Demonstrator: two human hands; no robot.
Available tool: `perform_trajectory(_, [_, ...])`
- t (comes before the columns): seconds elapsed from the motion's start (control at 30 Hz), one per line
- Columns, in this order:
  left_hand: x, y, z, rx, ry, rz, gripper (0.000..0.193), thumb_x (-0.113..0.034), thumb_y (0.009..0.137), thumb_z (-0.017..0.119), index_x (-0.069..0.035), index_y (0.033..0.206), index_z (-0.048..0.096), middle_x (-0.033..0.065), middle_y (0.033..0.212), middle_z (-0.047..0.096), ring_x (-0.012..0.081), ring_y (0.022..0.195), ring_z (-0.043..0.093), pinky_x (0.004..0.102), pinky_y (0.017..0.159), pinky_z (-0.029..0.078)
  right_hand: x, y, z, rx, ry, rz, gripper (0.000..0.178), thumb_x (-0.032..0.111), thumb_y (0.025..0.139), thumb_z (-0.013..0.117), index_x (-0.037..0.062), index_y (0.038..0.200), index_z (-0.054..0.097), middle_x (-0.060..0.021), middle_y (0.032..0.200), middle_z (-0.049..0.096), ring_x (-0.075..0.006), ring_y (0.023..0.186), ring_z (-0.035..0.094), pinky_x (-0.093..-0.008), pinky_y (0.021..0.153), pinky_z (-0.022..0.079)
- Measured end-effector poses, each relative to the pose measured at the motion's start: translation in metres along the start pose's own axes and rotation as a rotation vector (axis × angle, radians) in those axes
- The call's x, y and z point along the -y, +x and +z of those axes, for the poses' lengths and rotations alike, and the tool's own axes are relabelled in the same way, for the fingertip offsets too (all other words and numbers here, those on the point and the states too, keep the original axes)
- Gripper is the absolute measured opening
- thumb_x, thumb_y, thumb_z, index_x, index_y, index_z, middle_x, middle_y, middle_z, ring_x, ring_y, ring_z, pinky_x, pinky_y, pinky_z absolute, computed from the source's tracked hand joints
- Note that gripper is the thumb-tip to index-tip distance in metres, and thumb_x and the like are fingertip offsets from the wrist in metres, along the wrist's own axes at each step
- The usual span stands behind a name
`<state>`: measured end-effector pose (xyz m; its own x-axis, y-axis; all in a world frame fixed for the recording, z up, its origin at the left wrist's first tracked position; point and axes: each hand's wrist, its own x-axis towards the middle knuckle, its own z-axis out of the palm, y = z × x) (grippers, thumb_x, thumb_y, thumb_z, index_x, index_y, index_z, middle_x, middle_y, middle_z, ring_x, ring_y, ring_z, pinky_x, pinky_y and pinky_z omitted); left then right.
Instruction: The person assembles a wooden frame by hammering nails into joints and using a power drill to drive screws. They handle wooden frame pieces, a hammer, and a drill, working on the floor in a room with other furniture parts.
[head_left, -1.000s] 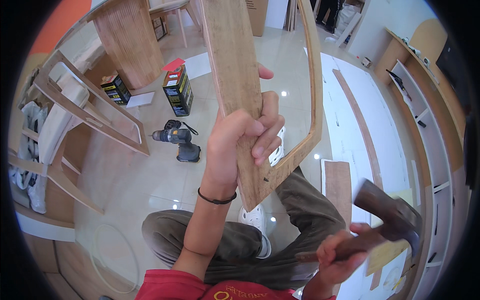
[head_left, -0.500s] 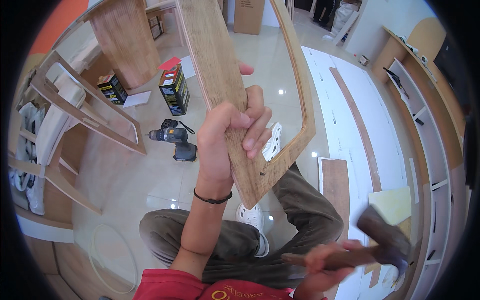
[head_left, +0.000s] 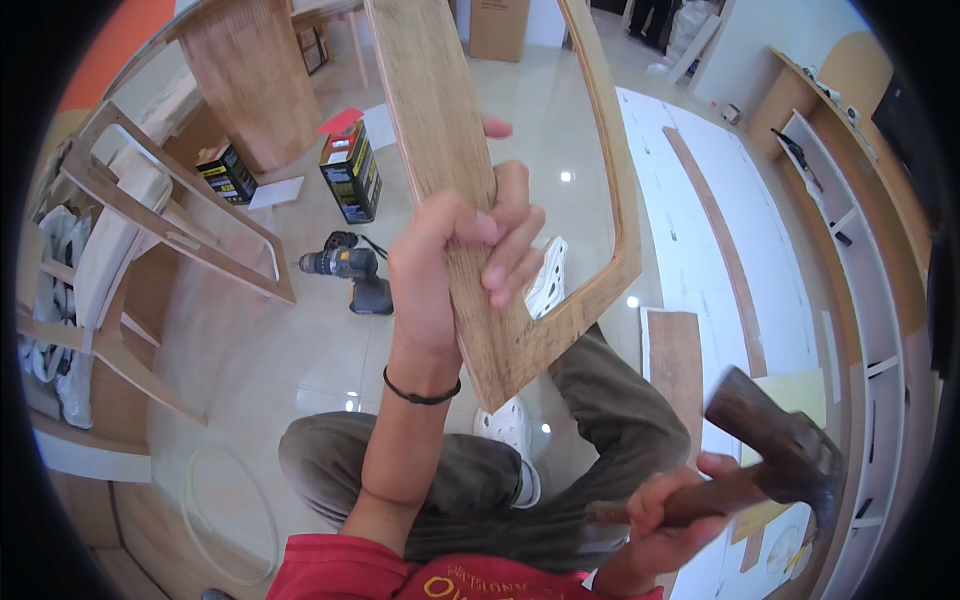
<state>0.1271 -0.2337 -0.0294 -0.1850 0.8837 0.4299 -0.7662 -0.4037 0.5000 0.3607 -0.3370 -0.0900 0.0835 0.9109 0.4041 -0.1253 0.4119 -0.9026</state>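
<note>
My left hand is wrapped round one broad side of a wooden frame, which is held up in front of me. The frame has rounded inner corners and a pointed lower corner hanging over my shoes. Its upper end runs out of the picture. At the lower right, my right hand grips a hammer by its wooden handle. The dark hammer head is raised beside my knee, apart from the frame.
A cordless drill and a metal can stand on the tiled floor to the left. Another wooden frame leans against a chair there. White sheeting with wooden strips covers the floor at right, beside a long shelf unit.
The hammer has shifted slightly right and shows sharper now. The wooden frame has moved a little to the right at its top. A small dark speck near its lower corner no longer shows.
</note>
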Motion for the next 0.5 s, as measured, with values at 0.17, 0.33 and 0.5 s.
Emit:
perform_trajectory(0.17, [-0.003, 0.008, -0.009, -0.031, 0.060, 0.011, 0.047, -0.005, 0.074, 0.040, -0.001, 0.121, 0.039, 0.0041, 0.066, 0.033, 0.0106, 0.046, 0.033, 0.0239, 0.037, 0.033, -0.024, 0.008, 0.007, -0.033, 0.070, 0.119, 0.074, 0.064, 0.092, 0.039, 0.0024, 0.132, 0.030, -0.0009, 0.057, 0.039, -0.0064, 0.038, 0.032, -0.0201, 0.035, 0.026])
perform_trajectory(0.33, [0.006, 0.027, -0.029, -0.132, 0.224, -0.003, 0.037, -0.011, 0.079, 0.044, -0.003, 0.115, 0.039, 0.0027, 0.066, 0.035, 0.0097, 0.046, 0.034, 0.0243, 0.038, 0.032, -0.051, 0.004, -0.007, -0.158, 0.012, 0.288, 0.065, 0.057, 0.096, 0.035, 0.0036, 0.133, 0.037, -0.0006, 0.059, 0.040, -0.0057, 0.039, 0.031, -0.0202, 0.036, 0.026])
perform_trajectory(0.5, [0.034, 0.054, -0.041, -0.313, 0.583, -0.019, 0.025, -0.015, 0.085, 0.048, -0.002, 0.107, 0.045, 0.0001, 0.066, 0.037, 0.0075, 0.048, 0.037, 0.0220, 0.038, 0.033, -0.048, 0.029, -0.040, -0.192, -0.310, 0.295, 0.052, 0.047, 0.097, 0.037, 0.0053, 0.128, 0.045, 0.0017, 0.061, 0.040, -0.0034, 0.043, 0.033, -0.0192, 0.039, 0.027])
